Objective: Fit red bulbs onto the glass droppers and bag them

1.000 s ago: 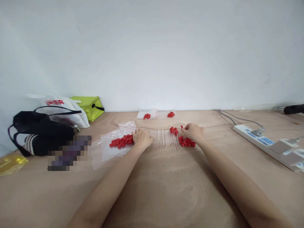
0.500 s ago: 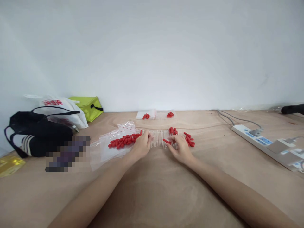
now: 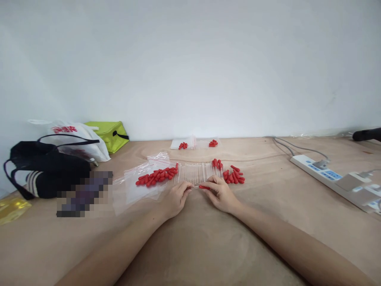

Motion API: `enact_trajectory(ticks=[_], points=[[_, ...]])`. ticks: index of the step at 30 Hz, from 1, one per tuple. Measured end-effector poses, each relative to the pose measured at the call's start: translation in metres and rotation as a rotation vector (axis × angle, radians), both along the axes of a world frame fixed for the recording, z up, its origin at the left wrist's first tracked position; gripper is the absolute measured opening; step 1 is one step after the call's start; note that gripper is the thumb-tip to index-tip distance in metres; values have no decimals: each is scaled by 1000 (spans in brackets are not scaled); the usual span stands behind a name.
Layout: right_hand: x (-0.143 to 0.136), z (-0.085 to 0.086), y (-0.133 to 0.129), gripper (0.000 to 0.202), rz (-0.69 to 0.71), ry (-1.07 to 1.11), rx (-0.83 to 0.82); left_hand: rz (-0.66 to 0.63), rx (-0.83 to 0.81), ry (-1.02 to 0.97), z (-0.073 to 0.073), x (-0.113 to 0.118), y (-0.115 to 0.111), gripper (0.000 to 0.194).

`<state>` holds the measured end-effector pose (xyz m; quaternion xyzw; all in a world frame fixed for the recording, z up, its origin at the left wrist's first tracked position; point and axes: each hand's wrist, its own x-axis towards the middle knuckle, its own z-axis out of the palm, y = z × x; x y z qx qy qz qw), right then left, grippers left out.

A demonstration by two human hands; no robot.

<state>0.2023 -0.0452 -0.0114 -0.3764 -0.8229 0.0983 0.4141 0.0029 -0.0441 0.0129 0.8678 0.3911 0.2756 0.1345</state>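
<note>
Red bulb (image 3: 204,187) in right hand (image 3: 222,195)

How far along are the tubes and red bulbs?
Looks done: a few red-topped tubes at the row's right end. In hand: the left hand holds a clear tube, its end at the red bulb in the right hand. Remaining: most other tubes look bare, between two heaps of loose bulbs.
</note>
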Motion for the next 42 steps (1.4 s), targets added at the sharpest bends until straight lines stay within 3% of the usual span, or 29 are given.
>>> enact_trajectory(ticks=[9, 17, 31, 42], points=[[0, 5, 1, 16, 149, 109, -91, -114, 103, -101, -5, -2, 2, 19], [2, 7, -1, 17, 183, 83, -38, -154, 118, -136, -9, 3, 0, 22], [-1, 6, 2, 19, 96, -184, 126, -125, 146, -87, -17, 6, 1, 23], [4, 12, 10, 18, 125, -131, 45, -35, 115, -77, -12, 8, 0, 21]])
